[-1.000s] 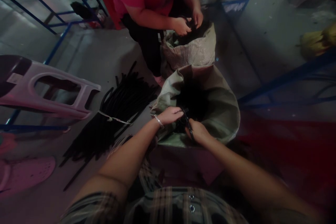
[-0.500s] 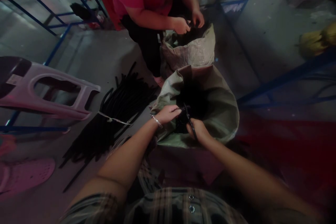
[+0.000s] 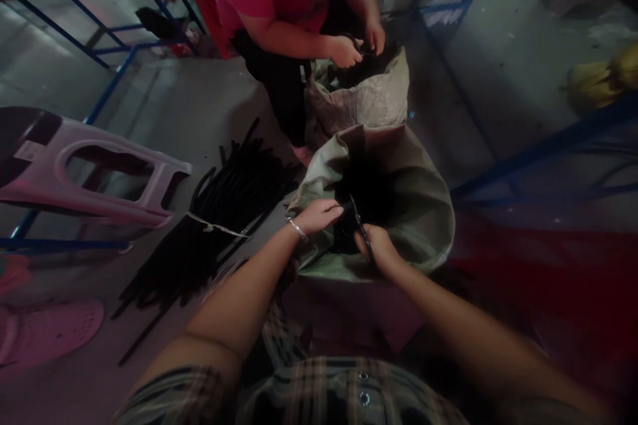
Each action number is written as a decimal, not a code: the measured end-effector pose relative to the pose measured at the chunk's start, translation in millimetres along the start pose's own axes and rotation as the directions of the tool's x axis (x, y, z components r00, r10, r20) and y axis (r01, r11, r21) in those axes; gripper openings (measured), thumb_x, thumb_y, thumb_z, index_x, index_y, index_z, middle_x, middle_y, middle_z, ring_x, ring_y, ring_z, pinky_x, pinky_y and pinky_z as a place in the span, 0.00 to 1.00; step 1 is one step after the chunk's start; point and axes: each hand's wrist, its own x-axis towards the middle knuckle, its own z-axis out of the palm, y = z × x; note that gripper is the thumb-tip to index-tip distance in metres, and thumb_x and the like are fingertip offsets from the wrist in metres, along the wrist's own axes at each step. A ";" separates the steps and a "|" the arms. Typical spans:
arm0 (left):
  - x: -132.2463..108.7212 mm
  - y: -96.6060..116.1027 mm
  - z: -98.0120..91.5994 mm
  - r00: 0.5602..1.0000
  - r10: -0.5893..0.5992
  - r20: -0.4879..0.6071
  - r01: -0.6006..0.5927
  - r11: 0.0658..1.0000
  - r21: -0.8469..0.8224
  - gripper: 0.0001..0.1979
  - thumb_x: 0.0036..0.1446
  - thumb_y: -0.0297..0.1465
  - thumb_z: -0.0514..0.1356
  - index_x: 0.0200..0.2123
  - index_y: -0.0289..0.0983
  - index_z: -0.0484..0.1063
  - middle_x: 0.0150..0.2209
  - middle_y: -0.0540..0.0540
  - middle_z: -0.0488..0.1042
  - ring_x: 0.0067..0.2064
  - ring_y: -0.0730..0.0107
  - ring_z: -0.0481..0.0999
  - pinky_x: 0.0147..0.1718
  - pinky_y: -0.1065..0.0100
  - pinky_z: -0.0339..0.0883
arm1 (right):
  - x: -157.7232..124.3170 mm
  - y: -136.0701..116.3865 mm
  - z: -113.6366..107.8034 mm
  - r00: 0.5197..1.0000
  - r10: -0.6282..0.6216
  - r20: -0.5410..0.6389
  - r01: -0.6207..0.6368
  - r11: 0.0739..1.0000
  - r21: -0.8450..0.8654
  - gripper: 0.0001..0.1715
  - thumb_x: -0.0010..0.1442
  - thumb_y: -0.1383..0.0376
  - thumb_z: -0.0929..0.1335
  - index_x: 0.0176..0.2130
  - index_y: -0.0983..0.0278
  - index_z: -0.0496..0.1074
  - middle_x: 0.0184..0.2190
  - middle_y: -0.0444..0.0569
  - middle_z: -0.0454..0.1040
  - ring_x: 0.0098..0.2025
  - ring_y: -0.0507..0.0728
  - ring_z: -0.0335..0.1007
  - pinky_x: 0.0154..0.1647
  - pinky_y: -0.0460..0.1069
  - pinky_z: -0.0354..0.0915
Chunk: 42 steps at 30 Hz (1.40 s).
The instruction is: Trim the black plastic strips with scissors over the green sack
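Since the earlier frame, I see the right hand (image 3: 379, 247) has tilted the black scissors (image 3: 361, 232) upward over the green woven sack (image 3: 421, 226), at 4 o'clock; its grip pinches them, while the left hand's (image 3: 318, 216) I cannot tell.

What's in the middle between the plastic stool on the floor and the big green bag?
In the head view, a pile of black tubing lies on the floor between the plastic stool and the green woven sack.
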 end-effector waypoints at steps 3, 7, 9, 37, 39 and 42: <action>0.4 -0.6 0.6 1.000 0.002 0.012 -0.002 1.000 -0.005 0.15 0.56 0.39 0.52 0.25 0.33 0.68 0.21 0.53 0.64 0.25 0.77 0.61 0.27 0.73 0.55 | 1.5 2.3 -0.9 1.000 0.027 0.004 -0.027 1.000 -0.015 0.14 0.53 0.61 0.61 0.20 0.63 0.59 0.17 0.42 0.62 0.20 0.48 0.55 0.22 0.43 0.51; 0.6 0.2 1.4 1.000 -0.019 -0.009 0.018 0.999 -0.043 0.16 0.56 0.39 0.52 0.25 0.33 0.67 0.21 0.52 0.65 0.25 0.77 0.62 0.27 0.73 0.56 | 4.7 7.6 1.0 1.000 0.003 -0.008 -0.004 0.998 -0.070 0.12 0.56 0.60 0.60 0.25 0.63 0.63 0.21 0.45 0.67 0.23 0.50 0.61 0.25 0.44 0.54; 0.7 1.5 1.8 0.999 -0.031 -0.020 0.029 0.997 -0.071 0.16 0.56 0.39 0.52 0.26 0.33 0.68 0.21 0.52 0.65 0.25 0.77 0.62 0.26 0.73 0.56 | 5.2 7.8 2.0 1.000 -0.006 0.010 0.007 0.995 -0.103 0.10 0.57 0.61 0.60 0.29 0.64 0.64 0.25 0.47 0.70 0.26 0.51 0.64 0.27 0.44 0.56; -0.8 -2.6 9.7 0.997 0.027 0.068 -0.022 0.997 -0.079 0.15 0.56 0.39 0.51 0.28 0.33 0.69 0.23 0.52 0.65 0.26 0.77 0.62 0.26 0.74 0.57 | -4.1 -7.6 1.1 0.988 -0.003 0.155 0.045 0.961 -0.272 0.07 0.57 0.63 0.64 0.36 0.65 0.65 0.28 0.48 0.71 0.27 0.51 0.63 0.27 0.45 0.52; -0.9 -1.9 9.3 0.998 0.021 0.063 -0.016 0.997 -0.075 0.16 0.56 0.39 0.52 0.26 0.33 0.67 0.22 0.52 0.64 0.26 0.77 0.62 0.25 0.74 0.56 | -5.0 -8.8 0.9 0.989 -0.011 0.146 0.050 0.962 -0.267 0.07 0.57 0.64 0.64 0.35 0.65 0.66 0.27 0.48 0.71 0.26 0.51 0.62 0.27 0.45 0.52; -0.9 -0.4 7.8 0.997 -0.003 0.080 0.010 0.996 -0.092 0.16 0.56 0.40 0.51 0.24 0.33 0.65 0.21 0.53 0.63 0.24 0.78 0.60 0.24 0.74 0.54 | -5.6 -9.8 0.0 0.989 -0.037 0.146 0.072 0.968 -0.241 0.06 0.56 0.64 0.63 0.32 0.65 0.66 0.25 0.48 0.70 0.25 0.50 0.62 0.26 0.45 0.52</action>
